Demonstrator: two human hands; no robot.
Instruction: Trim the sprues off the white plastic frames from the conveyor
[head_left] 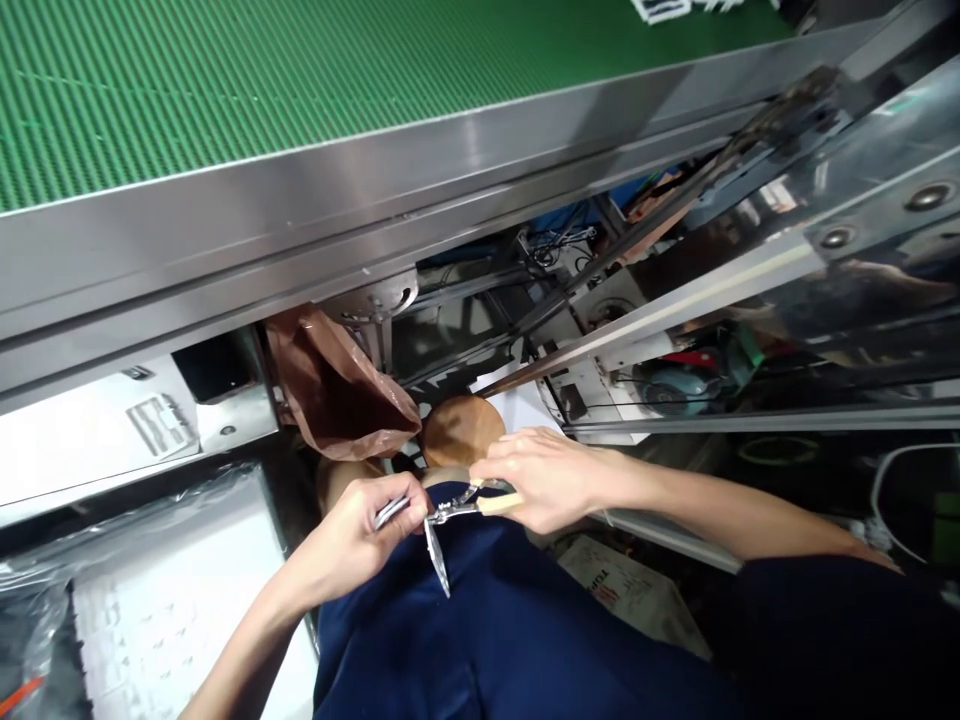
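Observation:
My right hand [536,478] is closed round the cream handles of a pair of pliers [491,503]. The metal jaws point left and meet a small flat grey piece [437,560] that hangs at a slant over the dark blue clothing on my lap. My left hand [381,520] is closed on another part of grey pieces [391,511], pinched between thumb and fingers, right beside the plier jaws. Whether the two grey parts are joined cannot be seen.
A green ribbed conveyor [300,80] with a metal edge crosses the top, white pieces [664,8] on it. A brown bag [337,390] hangs below, near a round wooden stool [463,432]. White sheets [172,600] lie lower left; metal bars run along the right.

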